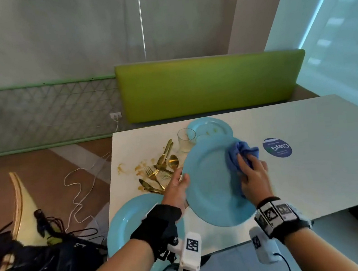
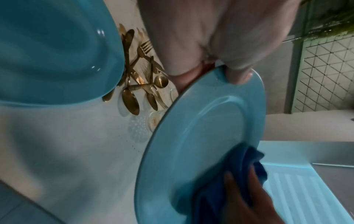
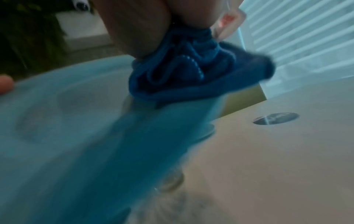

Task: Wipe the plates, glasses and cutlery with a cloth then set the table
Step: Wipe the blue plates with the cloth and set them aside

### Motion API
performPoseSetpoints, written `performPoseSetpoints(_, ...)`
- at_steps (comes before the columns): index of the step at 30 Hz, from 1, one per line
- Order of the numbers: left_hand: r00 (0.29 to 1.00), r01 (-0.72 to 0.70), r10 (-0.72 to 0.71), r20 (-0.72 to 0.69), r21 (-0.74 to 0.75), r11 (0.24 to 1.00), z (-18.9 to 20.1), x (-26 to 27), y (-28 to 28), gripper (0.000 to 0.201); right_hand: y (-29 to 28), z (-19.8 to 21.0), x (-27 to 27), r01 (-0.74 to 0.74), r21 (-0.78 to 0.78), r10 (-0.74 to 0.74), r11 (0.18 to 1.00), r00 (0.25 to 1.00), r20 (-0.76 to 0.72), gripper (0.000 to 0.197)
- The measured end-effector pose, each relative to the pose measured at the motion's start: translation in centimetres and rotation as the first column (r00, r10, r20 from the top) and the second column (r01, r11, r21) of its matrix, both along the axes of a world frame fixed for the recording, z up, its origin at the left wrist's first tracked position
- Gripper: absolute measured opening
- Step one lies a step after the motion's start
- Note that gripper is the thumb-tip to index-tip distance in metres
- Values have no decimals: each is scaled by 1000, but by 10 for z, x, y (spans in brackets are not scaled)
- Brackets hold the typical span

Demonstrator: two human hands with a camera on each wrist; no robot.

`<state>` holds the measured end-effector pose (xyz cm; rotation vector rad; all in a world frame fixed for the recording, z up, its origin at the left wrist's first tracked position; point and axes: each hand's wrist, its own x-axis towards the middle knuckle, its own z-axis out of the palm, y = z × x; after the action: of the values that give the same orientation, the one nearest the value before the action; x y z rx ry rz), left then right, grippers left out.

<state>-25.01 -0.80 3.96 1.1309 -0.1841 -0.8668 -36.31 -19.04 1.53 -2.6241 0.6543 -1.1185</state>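
A light blue plate [image 1: 209, 185] is held tilted above the white table [image 1: 309, 165]. My left hand [image 1: 176, 186] grips its left rim, thumb on the face; in the left wrist view the left hand [image 2: 226, 72] pinches the plate [image 2: 201, 151] edge. My right hand [image 1: 253, 176] clutches a bunched blue cloth [image 1: 239, 155] and presses it on the plate's right side; the cloth [image 3: 184, 75] shows blurred in the right wrist view. Gold cutlery [image 1: 162, 170] lies in a heap on food stains. A clear glass [image 1: 186, 139] stands behind the plate.
A second blue plate [image 1: 129, 220] lies at the table's near left corner, a soiled third plate [image 1: 210, 127] at the back. A round dark sticker [image 1: 277, 147] marks the table on the right. A green bench [image 1: 210, 83] stands behind; cables and a bag lie on the floor at left.
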Motion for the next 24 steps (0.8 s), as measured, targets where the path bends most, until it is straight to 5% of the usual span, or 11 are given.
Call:
performPoseSetpoints(5,999,-22,23,-41,7,1000,7,-4,1,22,75,6,45,-262,31,261,965,964,41,43)
performPoseSetpoints(10,993,-117,117,1,21,993,11,30,24,19,89,-31,6,-523,-30,507,852,838,-203,41)
performPoseSetpoints(17,999,-13,11,-43,-51,999,7,28,34,17,9,9,40,-118,34,118,992,993,2,39)
performPoseSetpoints(24,996,-79,73,-56,-123,989,20,33,26,18,104,4,64,-345,-73,335,936,934,-122,48)
